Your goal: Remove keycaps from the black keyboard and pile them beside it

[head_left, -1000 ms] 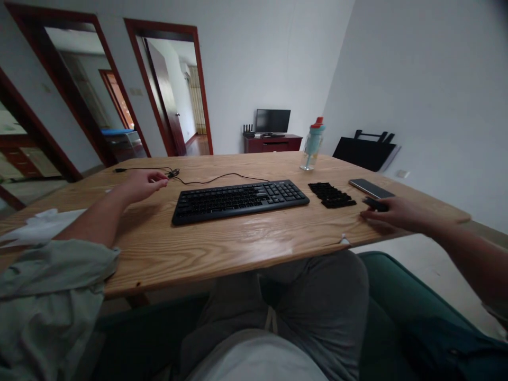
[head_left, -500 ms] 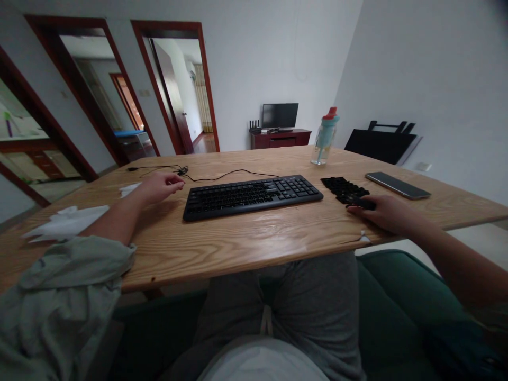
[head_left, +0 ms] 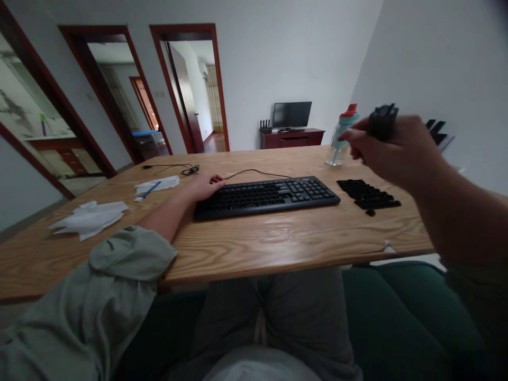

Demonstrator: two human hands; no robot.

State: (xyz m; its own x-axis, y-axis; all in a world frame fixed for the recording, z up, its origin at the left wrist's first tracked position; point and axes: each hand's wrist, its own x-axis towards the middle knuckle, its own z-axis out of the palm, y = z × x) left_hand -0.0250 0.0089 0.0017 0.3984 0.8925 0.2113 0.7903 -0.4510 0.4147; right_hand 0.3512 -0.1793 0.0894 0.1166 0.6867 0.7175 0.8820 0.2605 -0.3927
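Note:
A black keyboard (head_left: 265,198) lies across the wooden table in front of me. My left hand (head_left: 206,186) grips its far left corner, fingers bent over the edge. Raised above the table at the right, my right hand (head_left: 392,143) is closed around a small black tool (head_left: 383,121) with short prongs pointing up; its exact kind is unclear. Below that hand, small black pieces that look like keycaps (head_left: 367,193) lie in tight rows to the right of the keyboard. A single black piece (head_left: 370,212) sits apart, nearer to me.
Behind my right hand stands a clear bottle (head_left: 335,151) with a red and teal lid. White tissues (head_left: 91,217) and a blue-handled brush-like item (head_left: 150,190) on another tissue lie at the left. A coiled black cable (head_left: 190,170) rests behind the keyboard.
My right hand has lifted from beside the black pieces, carrying the black tool up. My left hand has moved right onto the keyboard's corner. The view has shifted slightly.

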